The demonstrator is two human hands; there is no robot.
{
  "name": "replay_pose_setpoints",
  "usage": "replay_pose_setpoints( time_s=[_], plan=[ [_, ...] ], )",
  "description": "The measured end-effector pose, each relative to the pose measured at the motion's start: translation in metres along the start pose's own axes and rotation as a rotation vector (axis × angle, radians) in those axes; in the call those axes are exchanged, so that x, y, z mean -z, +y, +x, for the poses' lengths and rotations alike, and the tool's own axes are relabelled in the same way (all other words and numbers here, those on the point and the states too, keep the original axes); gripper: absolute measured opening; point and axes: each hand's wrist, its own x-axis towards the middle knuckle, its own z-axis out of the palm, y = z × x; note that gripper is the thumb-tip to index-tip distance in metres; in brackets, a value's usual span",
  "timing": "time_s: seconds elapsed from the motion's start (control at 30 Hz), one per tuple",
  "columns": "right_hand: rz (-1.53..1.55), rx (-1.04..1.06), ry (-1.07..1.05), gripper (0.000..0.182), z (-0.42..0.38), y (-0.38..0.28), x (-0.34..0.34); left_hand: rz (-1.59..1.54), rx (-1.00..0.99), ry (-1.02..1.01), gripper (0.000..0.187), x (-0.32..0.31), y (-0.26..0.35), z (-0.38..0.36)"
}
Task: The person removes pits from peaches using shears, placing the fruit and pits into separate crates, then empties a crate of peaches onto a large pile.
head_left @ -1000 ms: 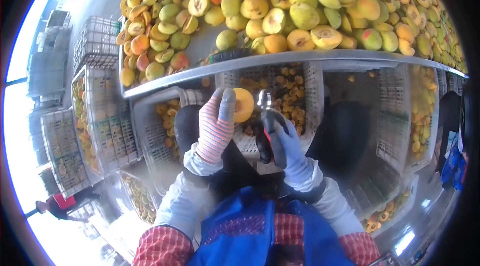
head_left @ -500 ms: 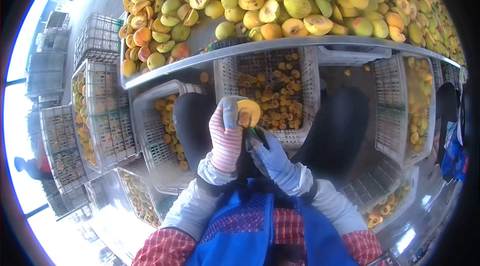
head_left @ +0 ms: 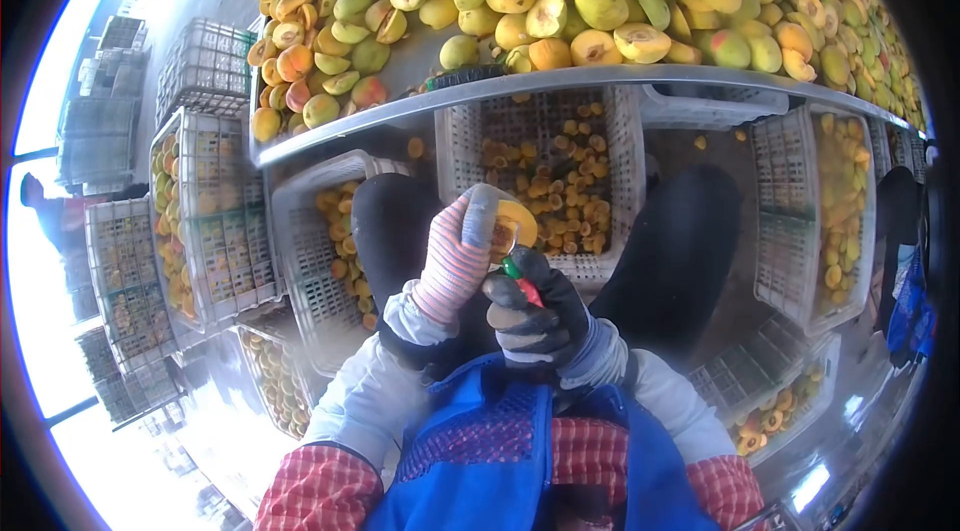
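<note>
My left hand, in a pink-striped glove with grey fingertips, is closed around a yellow peach half, cut face towards me. My right hand, in a dark-palmed glove, is wrapped round a pitting tool with a red and green handle. The tool's thin curved metal end reaches the brown centre of the peach half. Both hands are close together above my lap. Below and beyond them stands a white plastic crate with many small yellow-brown pieces in it.
A metal-edged table ahead bears a heap of whole and halved peaches. A black brush-like object lies at its edge. Crates with fruit stand left and right. A person is at far left.
My right hand has turned over, so the dark palm side and the tool's red handle now show. The tool's metal end is now visible at the peach half's centre.
</note>
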Motion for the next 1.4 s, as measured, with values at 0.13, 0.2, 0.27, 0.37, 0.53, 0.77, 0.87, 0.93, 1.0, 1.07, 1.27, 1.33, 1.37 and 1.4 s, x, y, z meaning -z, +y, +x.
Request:
replay_pose_setpoints(
  time_s=[0.13, 0.2, 0.27, 0.37, 0.53, 0.77, 0.87, 0.93, 1.0, 1.07, 1.27, 1.33, 1.37, 1.4],
  plan=[
    [-0.031, -0.017, -0.316, 0.044, 0.005, 0.004, -0.008, -0.044, -0.028, 0.090, 0.040, 0.003, 0.001, -0.011],
    [-0.069, 0.052, -0.274, 0.042, 0.002, -0.001, -0.010, 0.107, -0.240, 0.223, 0.041, 0.028, -0.014, -0.019],
    [-0.073, 0.159, -0.100, 0.043, -0.003, -0.010, 0.014, -0.142, -0.385, 0.425, 0.043, 0.053, -0.013, -0.029],
    [0.094, 0.080, -0.082, 0.048, -0.004, -0.024, 0.051, 0.597, -0.200, 0.733, 0.032, 0.142, 0.001, -0.010],
    [-0.002, 0.143, 0.167, 0.043, 0.002, -0.040, 0.053, 0.814, -0.385, 0.465, 0.023, 0.071, 0.069, 0.086],
    [-0.295, 0.421, 0.610, 0.042, -0.015, -0.057, 0.036, 1.392, -0.064, 0.057, 0.055, 0.012, 0.102, 0.215],
    [-0.453, 0.574, 0.624, 0.044, -0.017, -0.056, 0.014, 0.941, -0.414, 0.052, 0.052, 0.024, 0.093, 0.185],
    [-0.630, 0.655, 0.573, 0.044, -0.016, -0.053, -0.003, 0.420, -0.085, -0.076, 0.046, 0.016, 0.095, 0.135],
    [-0.772, 0.760, 0.547, 0.042, -0.004, -0.045, -0.019, 0.103, 0.151, -0.082, 0.045, 0.009, 0.083, 0.094],
    [-0.952, 0.825, 0.596, 0.040, 0.004, -0.038, -0.021, -0.108, 0.198, -0.140, 0.045, -0.003, 0.063, 0.064],
    [-1.454, 0.829, 0.789, 0.030, 0.001, -0.025, -0.013, -0.194, -0.035, -0.020, 0.042, -0.034, 0.021, 0.031],
    [-1.351, 0.703, 0.810, 0.029, -0.004, -0.022, -0.020, -0.111, -0.063, -0.005, 0.040, -0.033, 0.018, 0.027],
    [-1.299, 0.642, 0.819, 0.029, -0.006, -0.020, -0.023, -0.101, -0.086, -0.010, 0.039, -0.032, 0.017, 0.025],
    [-1.278, 0.659, 0.796, 0.029, -0.007, -0.015, -0.018, -0.091, -0.107, -0.015, 0.038, -0.032, 0.016, 0.023]
  ],
)
